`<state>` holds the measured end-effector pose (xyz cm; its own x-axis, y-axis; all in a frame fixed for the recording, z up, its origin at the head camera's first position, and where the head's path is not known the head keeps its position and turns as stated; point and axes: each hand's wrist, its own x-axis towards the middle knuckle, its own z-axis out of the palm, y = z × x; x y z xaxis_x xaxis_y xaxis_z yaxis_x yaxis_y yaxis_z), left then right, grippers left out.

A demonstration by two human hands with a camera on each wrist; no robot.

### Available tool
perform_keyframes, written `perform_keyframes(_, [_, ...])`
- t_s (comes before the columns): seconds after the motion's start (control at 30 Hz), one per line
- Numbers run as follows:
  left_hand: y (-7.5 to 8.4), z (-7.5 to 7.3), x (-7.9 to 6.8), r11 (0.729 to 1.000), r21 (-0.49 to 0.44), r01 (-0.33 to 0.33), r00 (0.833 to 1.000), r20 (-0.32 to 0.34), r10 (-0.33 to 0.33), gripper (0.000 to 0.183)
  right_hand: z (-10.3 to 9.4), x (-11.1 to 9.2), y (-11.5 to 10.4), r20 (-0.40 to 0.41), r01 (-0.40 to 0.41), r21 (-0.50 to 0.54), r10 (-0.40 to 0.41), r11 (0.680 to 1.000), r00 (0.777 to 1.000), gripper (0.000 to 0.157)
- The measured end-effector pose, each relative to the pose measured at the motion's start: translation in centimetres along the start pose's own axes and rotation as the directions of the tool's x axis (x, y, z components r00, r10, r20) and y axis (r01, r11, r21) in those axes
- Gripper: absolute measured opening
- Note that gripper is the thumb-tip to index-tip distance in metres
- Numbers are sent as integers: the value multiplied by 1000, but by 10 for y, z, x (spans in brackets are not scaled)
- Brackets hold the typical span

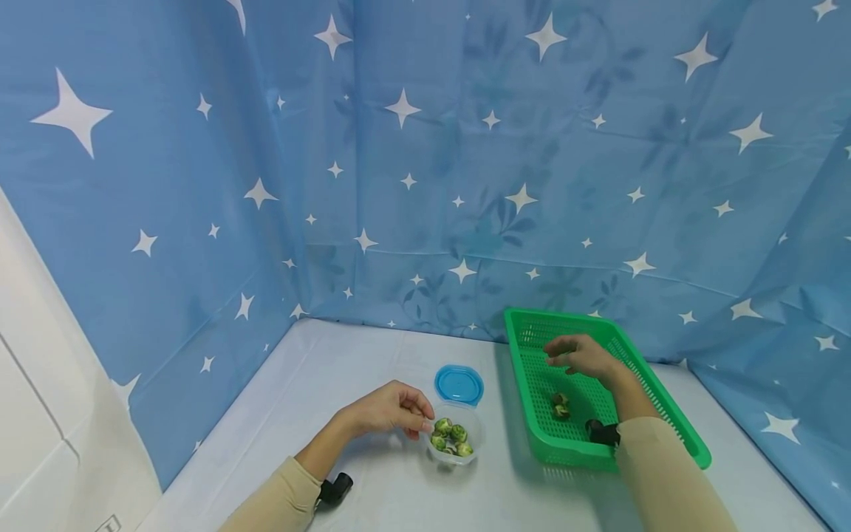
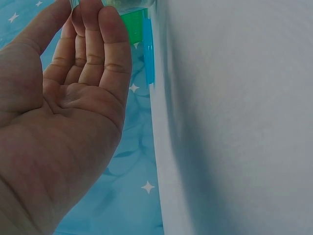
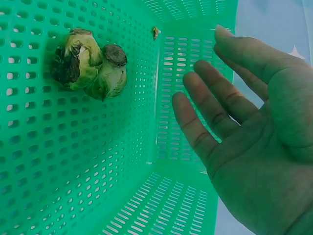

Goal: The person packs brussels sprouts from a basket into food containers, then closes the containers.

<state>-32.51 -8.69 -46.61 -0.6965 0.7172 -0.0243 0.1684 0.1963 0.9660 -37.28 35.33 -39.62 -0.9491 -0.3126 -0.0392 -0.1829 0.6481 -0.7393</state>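
The left hand (image 1: 392,410) pinches the rim of a clear plastic bowl (image 1: 475,423); just right of that hand, green Brussels sprouts (image 1: 459,433) sit inside. The right hand (image 1: 585,357), relaxed and holding nothing, hangs over a green perforated basket (image 1: 521,384), two browned Brussels sprouts (image 1: 561,406) lying below it. Beyond the left hand lies a blue lid (image 1: 459,384).
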Motion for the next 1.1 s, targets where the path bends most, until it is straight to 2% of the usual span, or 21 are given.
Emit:
perform_keyframes(0.23, [0, -1, 1, 1000, 5, -1, 1000, -5, 1, 20, -3, -1, 3, 52, -30, -29, 32, 999, 998, 51])
perform_keyframes(0.63, [0, 0, 0, 1000, -4, -3, 1000, -8, 3, 24, -2, -4, 7, 132, -78, -51, 84, 996, 988, 48])
perform_keyframes(0.8, [-1, 0, 1, 1000, -9, 4, 1000, -2, -4, 26, 0, -6, 5, 162, -119, -58, 127, 991, 979, 41])
perform_keyframes(1.1, [0, 1, 0, 1000, -14, 13, 1000, -13, -13, 25, 3, -10, 2, 180, -194, -44, 198, 980, 963, 41])
